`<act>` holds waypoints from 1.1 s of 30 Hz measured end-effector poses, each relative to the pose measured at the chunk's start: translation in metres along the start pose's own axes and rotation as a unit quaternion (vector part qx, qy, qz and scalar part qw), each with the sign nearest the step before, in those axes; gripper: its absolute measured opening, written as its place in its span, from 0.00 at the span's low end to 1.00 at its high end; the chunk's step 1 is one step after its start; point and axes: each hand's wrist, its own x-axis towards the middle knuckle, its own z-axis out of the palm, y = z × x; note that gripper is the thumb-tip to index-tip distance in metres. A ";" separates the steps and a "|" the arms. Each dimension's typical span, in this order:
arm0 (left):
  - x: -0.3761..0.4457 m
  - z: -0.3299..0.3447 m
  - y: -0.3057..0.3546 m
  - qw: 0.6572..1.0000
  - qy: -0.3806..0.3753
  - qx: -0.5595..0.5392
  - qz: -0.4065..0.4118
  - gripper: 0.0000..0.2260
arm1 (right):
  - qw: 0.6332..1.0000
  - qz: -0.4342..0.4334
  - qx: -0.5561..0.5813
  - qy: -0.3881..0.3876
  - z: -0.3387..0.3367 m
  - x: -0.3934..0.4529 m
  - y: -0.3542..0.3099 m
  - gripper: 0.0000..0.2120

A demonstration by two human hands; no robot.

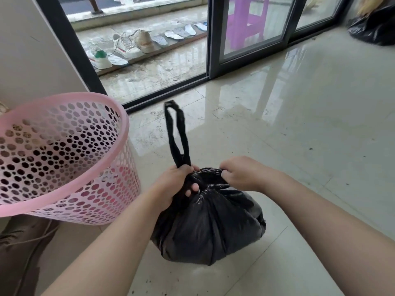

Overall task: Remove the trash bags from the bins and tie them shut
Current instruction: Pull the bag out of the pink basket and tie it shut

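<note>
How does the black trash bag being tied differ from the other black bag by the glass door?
The black trash bag being tied sits near, gathered at its neck, gripped by the left hand and right hand. The other black bag lies far off, untouched, with pale material at its top. Both are black plastic on the floor.

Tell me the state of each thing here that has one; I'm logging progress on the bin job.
black trash bag: out of the bin, on the floor, neck gathered, one handle loop sticking up.
pink bin: tilted, no bag in it.
left hand: grips the bag's neck.
right hand: grips the bag's top.
sliding glass door: partly open.
second black bag: lying by the far wall; whether tied, cannot tell.
</note>
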 end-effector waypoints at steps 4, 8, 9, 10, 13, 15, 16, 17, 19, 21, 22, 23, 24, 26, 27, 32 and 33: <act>-0.003 -0.009 0.000 0.989 -0.097 -0.097 -0.056 0.14 | 0.992 0.018 0.085 -0.090 -0.027 -0.012 -0.008 0.16; -0.003 -0.014 0.000 0.980 -0.141 -0.119 -0.075 0.15 | 0.974 -0.003 0.200 -0.109 -0.032 -0.019 -0.016 0.15; -0.002 -0.015 0.000 0.979 -0.144 -0.119 -0.077 0.15 | 0.961 -0.014 0.251 -0.116 -0.031 -0.020 -0.018 0.16; -0.001 -0.016 0.000 0.979 -0.144 -0.123 -0.079 0.16 | 0.946 -0.024 0.296 -0.129 -0.028 -0.021 -0.018 0.17; 0.002 -0.018 -0.001 0.977 -0.118 -0.156 -0.081 0.16 | 0.906 -0.044 0.370 -0.198 -0.011 -0.024 -0.014 0.17; 0.003 -0.018 -0.005 0.980 -0.090 -0.161 -0.078 0.15 | 0.890 -0.031 0.383 -0.245 0.007 -0.025 -0.006 0.17; 0.004 -0.017 -0.007 0.981 -0.079 -0.160 -0.079 0.15 | 0.888 -0.018 0.376 -0.265 0.016 -0.025 -0.002 0.17; 0.003 -0.015 -0.010 0.982 -0.072 -0.157 -0.082 0.14 | 0.890 -0.005 0.359 -0.282 0.023 -0.025 0.001 0.17; 0.002 -0.009 -0.014 0.982 -0.073 -0.151 -0.085 0.12 | 0.894 0.020 0.324 -0.308 0.032 -0.025 0.004 0.18; 0.001 -0.007 -0.018 0.983 -0.083 -0.145 -0.079 0.12 | 0.891 0.037 0.308 -0.332 0.032 -0.025 0.006 0.18; 0.001 -0.007 -0.020 0.984 -0.089 -0.140 -0.071 0.13 | 0.892 0.042 0.291 -0.343 0.029 -0.024 0.007 0.17; 0.001 -0.009 -0.021 0.985 -0.094 -0.134 -0.060 0.14 | 0.901 0.045 0.262 -0.343 0.025 -0.024 0.009 0.17; 0.002 -0.012 -0.022 0.985 -0.103 -0.127 -0.049 0.15 | 0.915 0.044 0.221 -0.334 0.019 -0.023 0.011 0.16; 0.003 -0.019 -0.024 0.985 -0.124 -0.119 -0.034 0.16 | 0.951 0.028 0.142 -0.274 0.007 -0.022 0.013 0.12; 0.003 -0.021 -0.025 0.983 -0.141 -0.110 -0.030 0.16 | 0.970 0.017 0.124 -0.210 0.003 -0.019 0.015 0.09; 0.001 -0.019 -0.025 0.968 -0.235 -0.083 0.007 0.10 | 0.988 -0.066 0.136 0.003 0.005 -0.010 0.016 0.29; 0.002 -0.018 -0.025 0.968 -0.237 -0.076 0.010 0.09 | 0.988 -0.073 0.136 -0.022 0.007 -0.010 0.014 0.32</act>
